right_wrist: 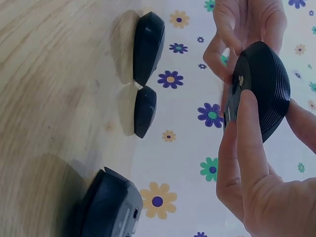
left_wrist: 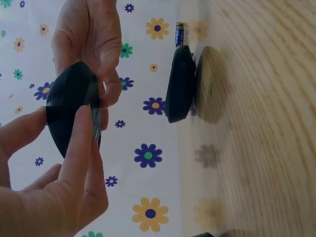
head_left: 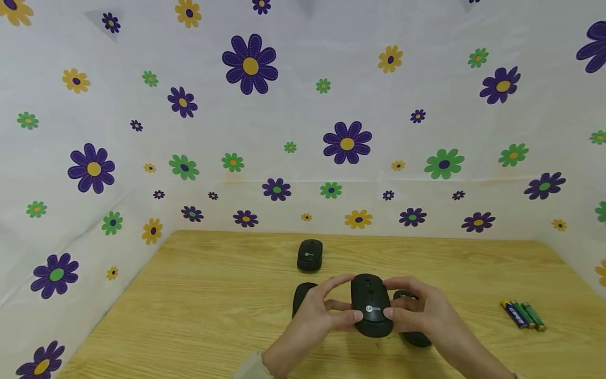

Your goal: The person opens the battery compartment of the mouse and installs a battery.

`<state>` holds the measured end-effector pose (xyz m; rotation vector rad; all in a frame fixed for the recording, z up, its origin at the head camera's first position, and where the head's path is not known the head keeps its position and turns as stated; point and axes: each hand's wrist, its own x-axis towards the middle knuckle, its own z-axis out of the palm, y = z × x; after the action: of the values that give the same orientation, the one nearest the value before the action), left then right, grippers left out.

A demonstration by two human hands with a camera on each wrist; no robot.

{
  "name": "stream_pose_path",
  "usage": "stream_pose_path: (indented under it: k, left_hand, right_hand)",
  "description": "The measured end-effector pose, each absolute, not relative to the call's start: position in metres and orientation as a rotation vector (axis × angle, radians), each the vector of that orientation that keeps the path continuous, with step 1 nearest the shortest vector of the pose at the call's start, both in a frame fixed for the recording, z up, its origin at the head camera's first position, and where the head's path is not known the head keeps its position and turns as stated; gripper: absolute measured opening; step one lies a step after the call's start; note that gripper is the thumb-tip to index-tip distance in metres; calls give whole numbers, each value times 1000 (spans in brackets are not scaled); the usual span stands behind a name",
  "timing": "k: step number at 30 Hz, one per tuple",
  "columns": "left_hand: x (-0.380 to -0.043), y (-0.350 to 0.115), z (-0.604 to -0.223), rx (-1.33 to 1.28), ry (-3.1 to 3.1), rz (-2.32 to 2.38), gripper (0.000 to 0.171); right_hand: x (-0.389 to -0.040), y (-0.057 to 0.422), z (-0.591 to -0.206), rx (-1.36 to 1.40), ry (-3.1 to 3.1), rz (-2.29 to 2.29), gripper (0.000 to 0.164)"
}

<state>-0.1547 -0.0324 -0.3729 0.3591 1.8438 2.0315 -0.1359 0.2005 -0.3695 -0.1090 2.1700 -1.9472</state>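
Note:
A black computer mouse (head_left: 372,308) with a white logo is held up above the table between both hands, its top towards the head camera. My left hand (head_left: 310,318) pinches its left side, thumb near the logo. On the other side my right hand (head_left: 428,313) grips it with thumb and fingers. Both wrist views show the held mouse (left_wrist: 71,106) clear of the tabletop, its ridged end visible. Partly hidden behind the right hand lies a second mouse (head_left: 416,338). Another mouse (head_left: 301,295) is half covered by the left hand.
Further back on the wooden table (head_left: 213,295) sits one more black mouse (head_left: 310,256). Several batteries (head_left: 523,315), blue-yellow and green, lie side by side at the right. A white flowered cloth (head_left: 293,116) hangs behind the table and along its sides.

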Motion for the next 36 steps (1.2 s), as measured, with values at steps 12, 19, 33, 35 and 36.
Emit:
stream_pose_path:
  k: [12,19,33,35,36]
  left_hand:
    - [-157,-32,-375,424,1785,2075,39]
    - [-156,-35,-375,398,1892,1995,44]
    - [-159,-36,-378,496,2032,1882,27]
    - [-158,-36,-378,504,1996,1903,27]
    - [-158,-36,-378,502,1957,1922,28]
  right_hand:
    - [-137,201,-371,-184,2121,-1987,52]
    - [-138,206,-372,-254,2108,-1931,42]
    - [-137,200,-373,-275,2099,-1907,47]
    - [-137,199,-373,-278,2134,-1880,50]
    - [-138,198,-374,-279,2147,-1870,52]
